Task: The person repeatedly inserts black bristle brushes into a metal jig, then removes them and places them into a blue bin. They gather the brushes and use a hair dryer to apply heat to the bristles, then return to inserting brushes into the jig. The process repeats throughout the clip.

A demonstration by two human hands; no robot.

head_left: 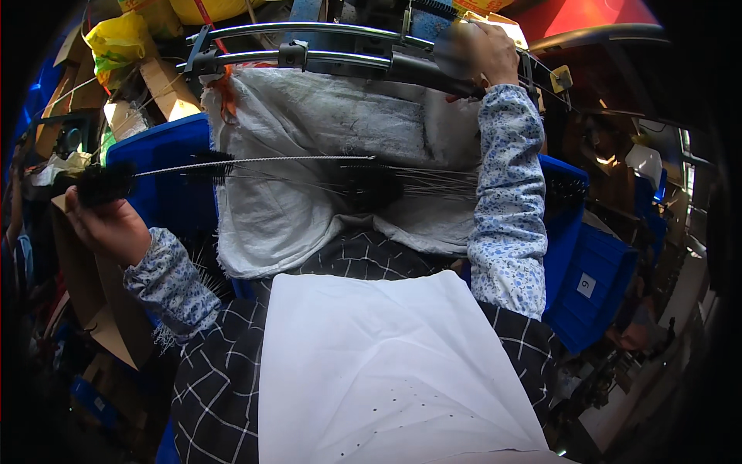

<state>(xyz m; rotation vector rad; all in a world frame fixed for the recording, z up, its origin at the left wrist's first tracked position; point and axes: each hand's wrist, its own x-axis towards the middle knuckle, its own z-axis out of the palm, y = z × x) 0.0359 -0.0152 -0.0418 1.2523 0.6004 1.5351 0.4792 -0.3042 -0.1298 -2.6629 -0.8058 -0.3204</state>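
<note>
My left hand (112,230) is closed round the black bristle head (106,184) of a twisted-wire brush. The brush's bare wire stem (255,159) points right, across the white cloth over my lap. More such brushes lie under it, with dark bristles (372,185) in the middle and thin wire stems (437,183) fanning right. At the far right of a metal-railed fixture (325,58), my right hand (495,54) is curled beside a dark round part (457,50) smeared by motion. What its fingers grip is hidden.
The white woven cloth (270,209) drapes between a blue bin (162,147) on the left and blue crates (591,286) on the right. An open cardboard box (108,301) stands below my left hand. A yellow bag (116,42) sits far left, and a red surface (580,15) far right.
</note>
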